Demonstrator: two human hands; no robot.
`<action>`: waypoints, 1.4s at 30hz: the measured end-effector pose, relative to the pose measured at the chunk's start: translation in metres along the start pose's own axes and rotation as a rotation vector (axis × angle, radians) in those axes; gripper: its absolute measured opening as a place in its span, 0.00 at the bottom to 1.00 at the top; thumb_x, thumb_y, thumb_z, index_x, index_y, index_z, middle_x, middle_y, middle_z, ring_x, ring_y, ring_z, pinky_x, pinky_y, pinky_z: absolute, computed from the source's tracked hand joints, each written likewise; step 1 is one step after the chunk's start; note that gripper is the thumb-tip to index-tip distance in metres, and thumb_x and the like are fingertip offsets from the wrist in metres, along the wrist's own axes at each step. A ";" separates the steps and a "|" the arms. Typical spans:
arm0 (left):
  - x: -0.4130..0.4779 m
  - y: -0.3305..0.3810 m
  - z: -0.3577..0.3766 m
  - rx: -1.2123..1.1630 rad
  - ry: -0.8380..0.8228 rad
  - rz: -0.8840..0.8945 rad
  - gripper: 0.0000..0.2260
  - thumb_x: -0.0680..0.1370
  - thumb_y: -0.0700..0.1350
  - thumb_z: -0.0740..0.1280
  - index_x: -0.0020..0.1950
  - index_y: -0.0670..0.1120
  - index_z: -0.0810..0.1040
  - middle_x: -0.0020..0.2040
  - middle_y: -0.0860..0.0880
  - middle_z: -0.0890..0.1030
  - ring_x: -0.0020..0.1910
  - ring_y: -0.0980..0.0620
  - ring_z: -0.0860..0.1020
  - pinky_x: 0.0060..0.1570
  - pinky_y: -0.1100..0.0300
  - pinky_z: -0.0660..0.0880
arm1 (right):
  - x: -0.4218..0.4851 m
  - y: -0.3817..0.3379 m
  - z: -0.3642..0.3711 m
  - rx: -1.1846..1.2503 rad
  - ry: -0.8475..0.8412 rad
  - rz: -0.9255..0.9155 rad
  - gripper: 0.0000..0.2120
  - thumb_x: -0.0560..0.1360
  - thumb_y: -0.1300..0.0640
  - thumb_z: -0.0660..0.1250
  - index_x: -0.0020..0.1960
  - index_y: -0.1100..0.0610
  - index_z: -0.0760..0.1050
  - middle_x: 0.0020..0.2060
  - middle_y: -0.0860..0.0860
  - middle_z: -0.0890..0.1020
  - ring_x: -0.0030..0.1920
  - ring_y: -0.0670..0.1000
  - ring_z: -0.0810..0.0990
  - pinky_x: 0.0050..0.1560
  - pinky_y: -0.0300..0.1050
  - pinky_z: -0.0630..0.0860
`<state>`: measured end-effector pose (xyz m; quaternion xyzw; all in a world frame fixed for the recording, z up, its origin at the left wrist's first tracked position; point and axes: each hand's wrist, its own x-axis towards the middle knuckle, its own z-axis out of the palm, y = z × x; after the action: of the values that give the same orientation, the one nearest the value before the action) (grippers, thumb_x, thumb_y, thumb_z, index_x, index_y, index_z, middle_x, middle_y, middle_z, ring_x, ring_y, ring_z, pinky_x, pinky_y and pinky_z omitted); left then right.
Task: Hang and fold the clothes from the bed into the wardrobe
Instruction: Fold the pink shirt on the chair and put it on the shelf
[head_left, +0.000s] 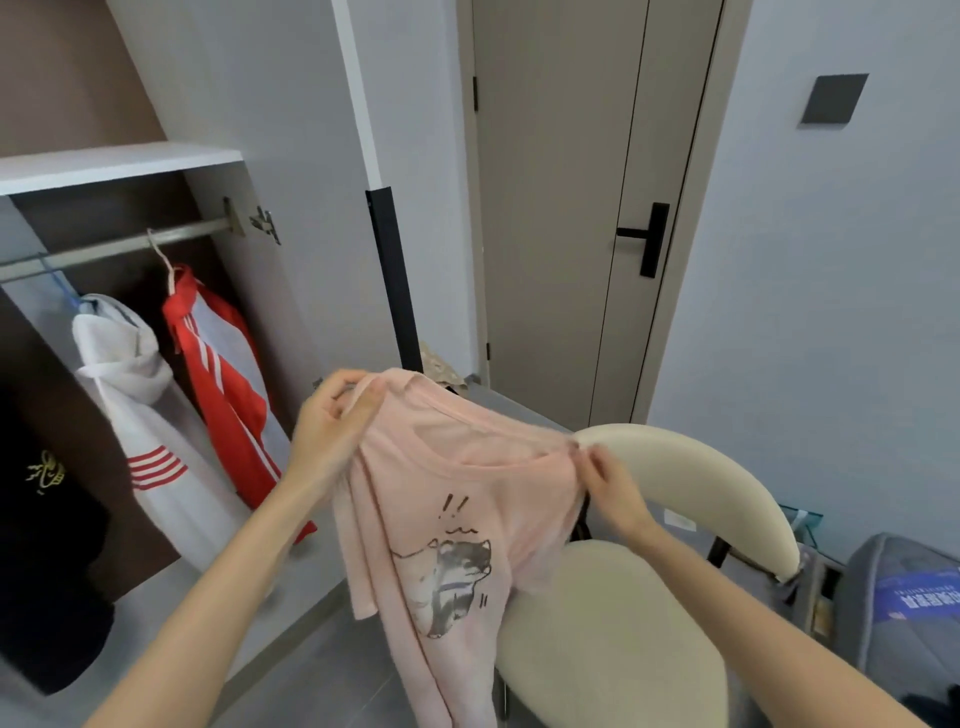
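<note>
The left hand (332, 423) and right hand (613, 488) each pinch one shoulder of the pink shirt (457, 499), both grips closed on the cloth, holding it up beside the chair (623, 649). In the open wardrobe (119, 163) hang a white hoodie (119, 358), a red jacket (228, 395) and a black garment (47, 545).

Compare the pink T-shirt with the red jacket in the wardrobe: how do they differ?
The pink T-shirt is held at its shoulders by the left hand and right hand; the red jacket hangs on a hanger from the rail. The T-shirt carries a cartoon print, the jacket white stripes. Both hang unfolded.
</note>
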<state>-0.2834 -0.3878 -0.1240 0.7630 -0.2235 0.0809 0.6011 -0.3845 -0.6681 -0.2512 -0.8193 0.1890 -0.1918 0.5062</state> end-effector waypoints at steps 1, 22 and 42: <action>0.000 -0.006 -0.009 0.054 0.020 0.018 0.05 0.78 0.43 0.67 0.52 0.43 0.79 0.48 0.50 0.80 0.48 0.61 0.77 0.48 0.70 0.70 | 0.004 -0.007 -0.009 0.041 0.059 -0.027 0.14 0.82 0.53 0.59 0.38 0.55 0.66 0.30 0.46 0.70 0.34 0.47 0.67 0.34 0.37 0.64; -0.058 -0.050 0.012 -0.119 -0.254 -0.191 0.08 0.77 0.46 0.68 0.39 0.50 0.83 0.34 0.58 0.82 0.34 0.64 0.76 0.35 0.74 0.71 | -0.110 -0.056 -0.111 -0.133 -0.084 0.065 0.25 0.77 0.44 0.66 0.32 0.63 0.66 0.31 0.53 0.65 0.33 0.51 0.64 0.36 0.46 0.58; -0.077 -0.125 0.120 0.342 -0.659 -0.189 0.11 0.80 0.49 0.63 0.38 0.51 0.75 0.34 0.55 0.77 0.39 0.52 0.75 0.41 0.58 0.69 | -0.116 0.045 -0.131 -0.495 -0.387 0.493 0.16 0.71 0.41 0.72 0.40 0.50 0.69 0.37 0.43 0.71 0.40 0.46 0.70 0.37 0.37 0.64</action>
<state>-0.3148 -0.4615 -0.2960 0.8546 -0.3167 -0.1882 0.3660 -0.5549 -0.7275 -0.2524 -0.8675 0.3217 0.1447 0.3508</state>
